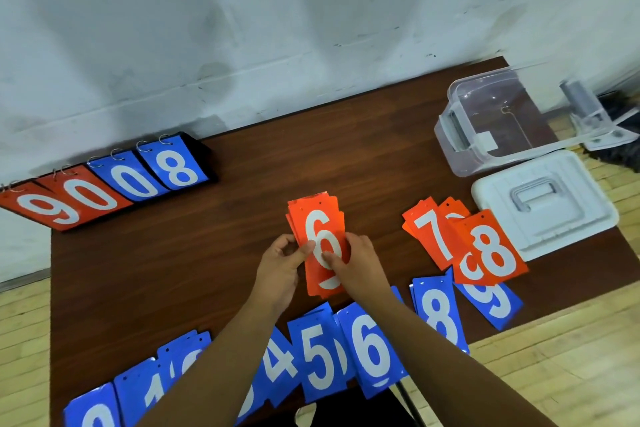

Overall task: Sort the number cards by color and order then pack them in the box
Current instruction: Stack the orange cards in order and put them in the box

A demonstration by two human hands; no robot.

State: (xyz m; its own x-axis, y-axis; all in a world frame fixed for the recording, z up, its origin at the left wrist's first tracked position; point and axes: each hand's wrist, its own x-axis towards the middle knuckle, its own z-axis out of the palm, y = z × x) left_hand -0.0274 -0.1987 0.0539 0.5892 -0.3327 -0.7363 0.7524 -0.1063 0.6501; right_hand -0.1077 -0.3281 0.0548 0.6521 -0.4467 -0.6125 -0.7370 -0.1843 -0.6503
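Observation:
A stack of orange number cards (317,218) with a 6 on top sits mid-table, held by both hands. My left hand (280,265) pinches its left edge with thumb and fingers. My right hand (358,263) grips the right side, thumb on the 6. More orange cards lie to the right: a 7 (431,234) and an 8 (491,251) overlapping it. Blue cards run along the near edge: 1 (152,392), 4 (280,362), 5 (318,360), 6 (372,350), 8 (438,315), 9 (495,302). The clear plastic box (460,146) stands open at the back right.
A white lid (575,218) with a handle lies next to the box. A flip scoreboard (104,184) showing 9, 0, 0, 8 stands at the back left against the wall. The brown table (173,270) ends close to the blue cards; wooden floor lies beyond.

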